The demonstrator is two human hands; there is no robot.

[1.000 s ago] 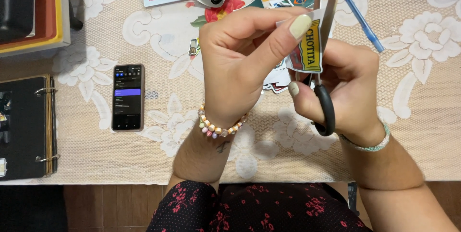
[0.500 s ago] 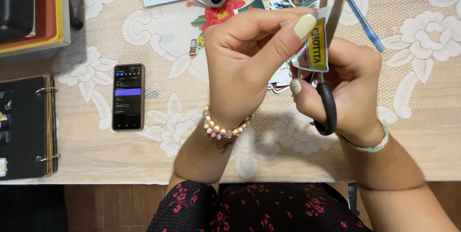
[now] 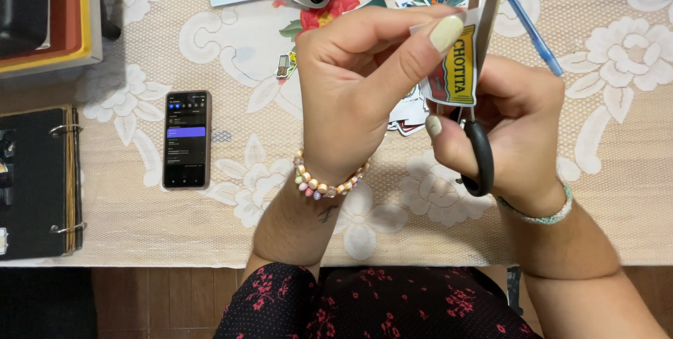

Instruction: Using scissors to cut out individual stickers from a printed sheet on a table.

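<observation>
Since the earlier frame the yellow sticker [image 3: 457, 72] is tilting further upright as the left hand [image 3: 364, 93] is pinching its top edge above the tabletop [image 3: 140, 227]; the right hand [image 3: 519, 129] is gripping black-handled scissors [image 3: 480, 100], blades running alongside its right edge.

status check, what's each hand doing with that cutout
Left hand pinches yellow-and-red paper cutout. Right hand holds black-handled scissors, blades at cutout's edge. Nothing in the way.

Cream floral lace tablecloth [image 3: 617, 121], black-handled scissors [image 3: 481, 160].
</observation>
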